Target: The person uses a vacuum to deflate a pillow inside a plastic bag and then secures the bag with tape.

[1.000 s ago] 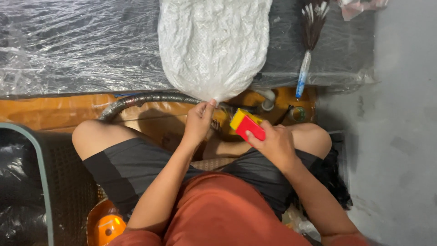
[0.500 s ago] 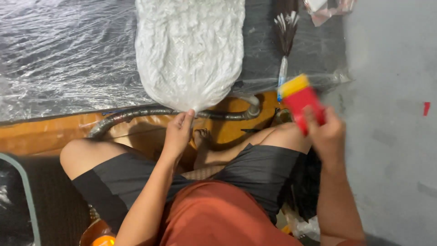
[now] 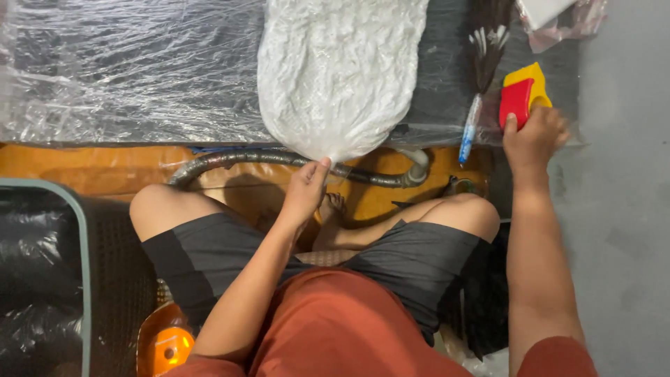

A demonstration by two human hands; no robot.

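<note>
My left hand [image 3: 305, 190] pinches the lower tip of a big clear plastic bag [image 3: 338, 70] filled with crumpled white material, which lies on a plastic-covered surface in front of my knees. Out to the right, my right hand [image 3: 534, 135] grips a small red and yellow block-shaped tool [image 3: 522, 98] and holds it at the edge of the plastic-covered surface, next to a brush with a blue and white handle [image 3: 469, 126]. I sit with my knees apart, in grey shorts and an orange shirt.
A grey corrugated hose [image 3: 265, 159] runs across the orange floor board under the bag. A dark mesh basket with a pale rim [image 3: 82, 279] lined with black plastic stands at the left. An orange object [image 3: 167, 345] lies by my left thigh. Grey floor [image 3: 621, 209] lies at the right.
My right hand has carried the red and yellow tool from in front of my lap out to the right and up onto the plastic-covered edge. My left hand stays on the bag's tip.
</note>
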